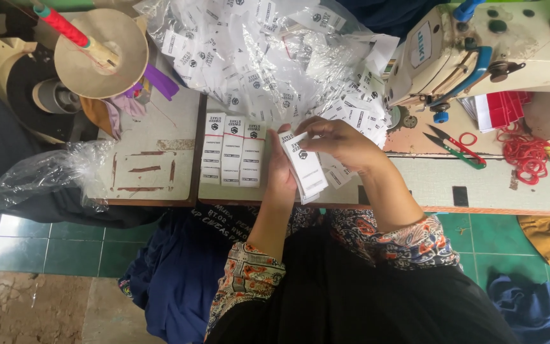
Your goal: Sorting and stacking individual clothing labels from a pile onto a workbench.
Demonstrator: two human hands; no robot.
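The left hand (281, 175) holds a small stack of labels (307, 169) just above the near edge of the counter (415, 181). Its fingers are closed around the stack from the side. The labels are thin white strips, long and narrow, with small black marks and a round black sign near the top. They lie neatly one on another, tilted a little.

The right hand (342, 141) is at the top of the stack. Its fingers pinch the top end of the front label.

Just to the left, three more piles of the same white labels (232, 151) lie side by side on the counter, flat and straight. Behind the hands is a big loose heap of labels (275, 57), partly in clear plastic bags.

A cream sewing machine (479, 51) stands at the right. Near it lie small snips with red and green handles (456, 146) and a bunch of red rubber bands (526, 153). A spool on a round disc (100, 54) sits at the left. The floor (20, 251) has green tiles.
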